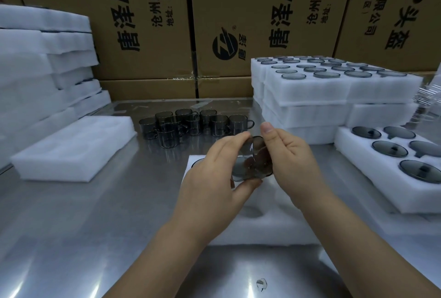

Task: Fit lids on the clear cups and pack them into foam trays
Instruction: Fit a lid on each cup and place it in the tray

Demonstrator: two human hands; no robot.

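Both hands were engaged on 1 smoky clear cup (255, 161), held tilted in the air between them, above the far end of a white foam tray (274, 223) lying on the steel table (95, 226). The left hand (214, 168) gripped the cup from the left, fingers curled round it. The right hand (288, 159) held its other side, fingers curled behind the glass, thumb raised. Whether a lid was seated could not be determined. A cluster of loose cups (191, 123) stood further back. To the right, a second tray (372, 192) held knobbed lids (389, 148) in its pockets.
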